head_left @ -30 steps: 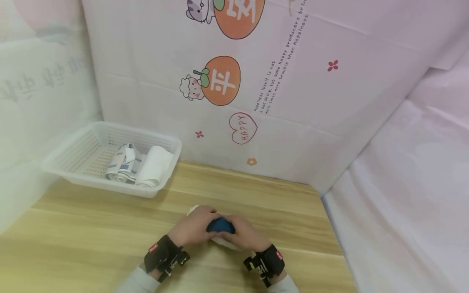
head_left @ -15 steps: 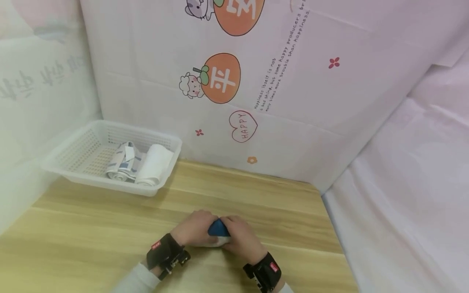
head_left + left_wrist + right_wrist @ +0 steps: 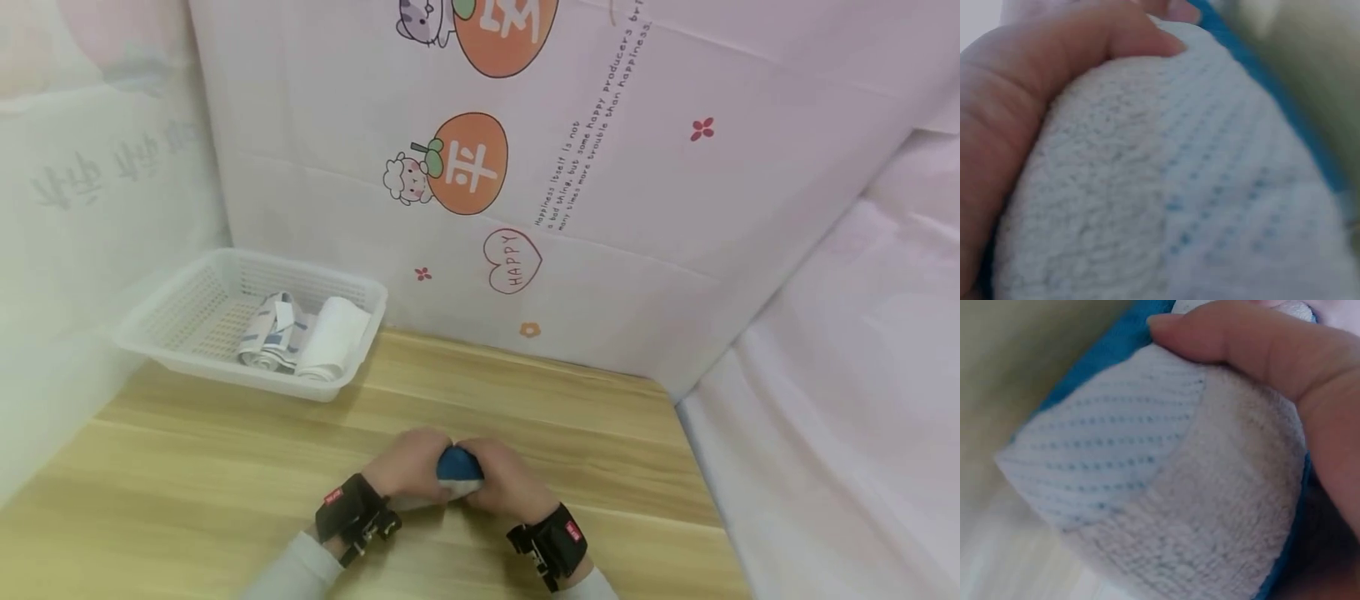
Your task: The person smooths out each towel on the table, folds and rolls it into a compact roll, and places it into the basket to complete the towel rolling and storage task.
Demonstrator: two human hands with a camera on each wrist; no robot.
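Note:
Both hands hold a towel point(image 3: 459, 465) low over the front middle of the table. Its bulging end shows blue above and white below in the head view. My left hand point(image 3: 408, 468) grips it from the left, while my right hand point(image 3: 512, 479) grips it from the right, thumbs toward the middle. In the left wrist view, the towel's side point(image 3: 1097, 169) is white terry with a smooth band of blue dots and a blue edge. The right wrist view shows similar terry point(image 3: 1210, 494) under a thumb point(image 3: 1229, 331). The hands hide much of the towel.
A white plastic basket point(image 3: 168, 333) stands at the back left of the wooden table point(image 3: 570, 433). It holds a patterned rolled cloth point(image 3: 273, 333) and a white rolled cloth point(image 3: 333, 337). Printed white sheeting point(image 3: 615, 275) rises behind the table.
The white part that stuck out behind my left hand is out of sight. The towel has turned in my hands, and more white shows below the blue between them.

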